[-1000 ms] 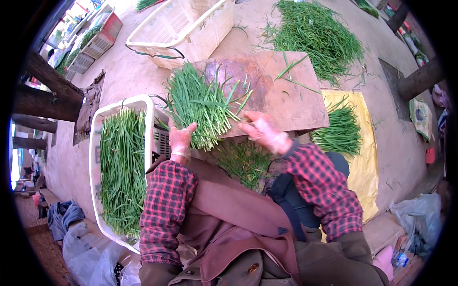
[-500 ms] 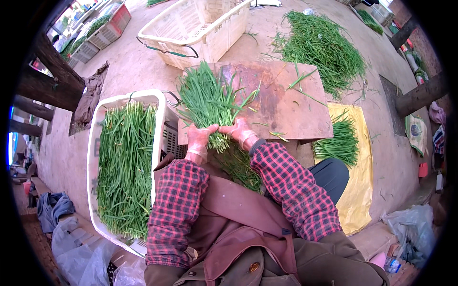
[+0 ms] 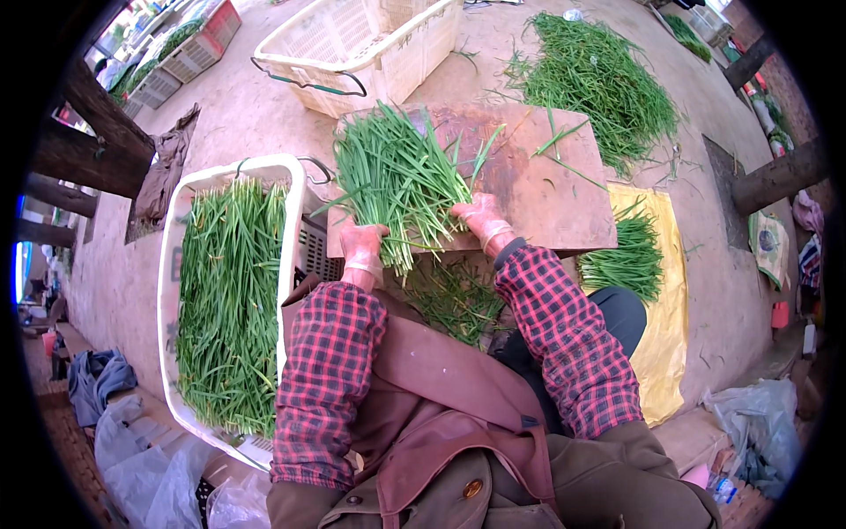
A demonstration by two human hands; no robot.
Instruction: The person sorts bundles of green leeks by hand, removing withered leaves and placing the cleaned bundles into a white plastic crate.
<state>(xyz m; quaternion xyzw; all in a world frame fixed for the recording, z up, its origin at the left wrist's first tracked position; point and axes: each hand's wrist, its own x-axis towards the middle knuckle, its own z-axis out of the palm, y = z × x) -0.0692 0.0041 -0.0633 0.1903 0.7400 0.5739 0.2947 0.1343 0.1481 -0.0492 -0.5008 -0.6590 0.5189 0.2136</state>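
Observation:
A loose bunch of garlic chives (image 3: 392, 176) lies fanned out on a low reddish-brown board (image 3: 564, 216), its pale stem ends pointing toward me over the near edge. My left hand (image 3: 362, 245), in a thin see-through glove, is closed on the stems at the bunch's left side. On the right side my right hand (image 3: 483, 220), gloved alike, grips the stems with its fingers pointing inward. The fingertips of both hands are partly hidden among the chives. A few stray leaves (image 3: 555, 141) lie on the board's right half.
A white crate (image 3: 293, 256) packed with chives stands at my left. Beyond the board is another white crate (image 3: 379, 66). A large chive heap (image 3: 599, 88) lies far right; a smaller bundle (image 3: 624, 258) rests on a yellow sheet (image 3: 665, 353). Trimmings (image 3: 454, 304) lie below the board.
My hands have moved apart, the right one going right and up. The bunch has spread wider between them.

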